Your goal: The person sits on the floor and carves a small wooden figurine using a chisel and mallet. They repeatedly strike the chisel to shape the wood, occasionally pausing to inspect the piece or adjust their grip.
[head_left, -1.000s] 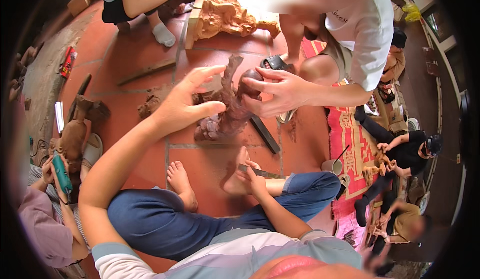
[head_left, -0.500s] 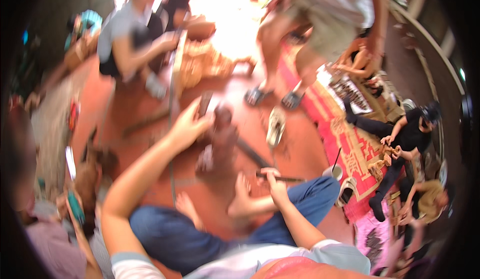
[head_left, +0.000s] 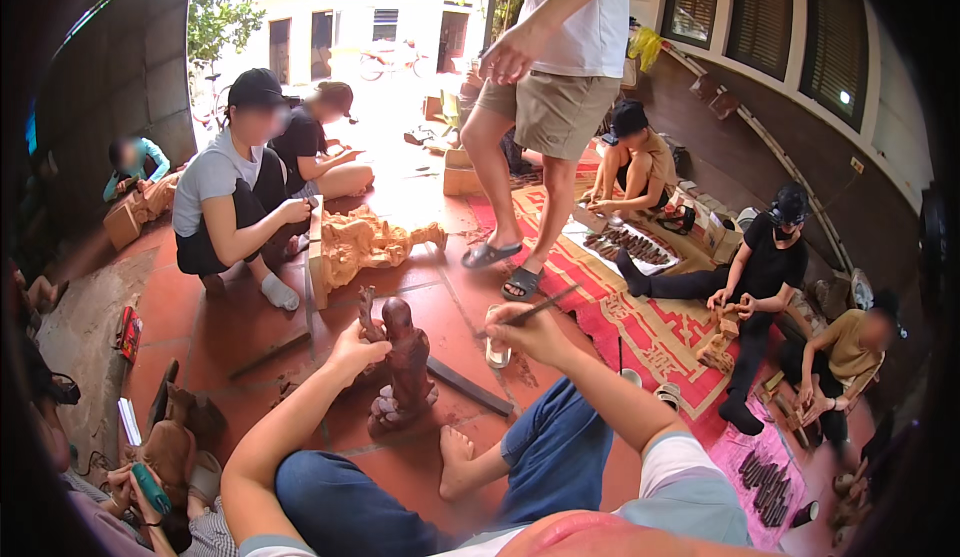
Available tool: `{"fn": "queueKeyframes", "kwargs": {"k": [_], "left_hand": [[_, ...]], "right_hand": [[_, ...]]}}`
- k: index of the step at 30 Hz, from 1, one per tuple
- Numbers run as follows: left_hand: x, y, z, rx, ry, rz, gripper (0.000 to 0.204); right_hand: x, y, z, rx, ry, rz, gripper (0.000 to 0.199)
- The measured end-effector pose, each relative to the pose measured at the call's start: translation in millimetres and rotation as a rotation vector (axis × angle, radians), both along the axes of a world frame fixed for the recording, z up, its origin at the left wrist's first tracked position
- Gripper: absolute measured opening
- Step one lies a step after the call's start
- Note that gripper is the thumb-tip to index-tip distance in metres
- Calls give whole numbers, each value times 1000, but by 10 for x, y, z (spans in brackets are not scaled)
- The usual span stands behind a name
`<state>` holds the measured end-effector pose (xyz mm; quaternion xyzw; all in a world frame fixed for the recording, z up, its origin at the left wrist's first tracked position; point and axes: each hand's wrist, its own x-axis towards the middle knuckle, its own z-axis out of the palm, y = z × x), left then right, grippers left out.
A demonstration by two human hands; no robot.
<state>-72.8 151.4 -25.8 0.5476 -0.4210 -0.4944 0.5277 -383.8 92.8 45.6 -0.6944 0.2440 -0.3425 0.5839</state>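
Note:
A dark brown carved wooden figurine (head_left: 405,362) with a rounded head stands on the tiled floor in front of my crossed legs. My left hand (head_left: 355,352) grips a raised, upright part at its left side. To the right of the figurine, my right hand (head_left: 532,335) is closed around a slim dark stick-like tool (head_left: 553,300) that points up and to the right. Whether its tip is a brush or a blade cannot be made out. Just beyond that hand, a pale shoe (head_left: 497,352) lies partly hidden.
Dark wooden bars (head_left: 468,387) lie beside the figurine. A white cup (head_left: 630,377) holding a thin stick stands by my right knee. Beyond are a large pale carving (head_left: 365,247), a red patterned mat (head_left: 650,332) with seated people, and a standing person in sandals (head_left: 522,284).
My right hand has risen from near my right leg, carrying the tool. The left hand still grips the figurine. The view has tilted up, and the standing person's legs have shifted.

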Motion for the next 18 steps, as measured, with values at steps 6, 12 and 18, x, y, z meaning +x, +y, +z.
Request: {"fn": "queueKeyframes", "kwargs": {"k": [6,12,18], "left_hand": [[-18,61,-70,-169,-77,62,28],[-176,305,132,-268,-245,105,27],[42,374,-135,-324,-316,103,26]], "right_hand": [[704,-33,647,-112,364,193,22],[1211,-199,308,-204,273,243,11],[1341,-246,200,-496,191,283,13]]}}
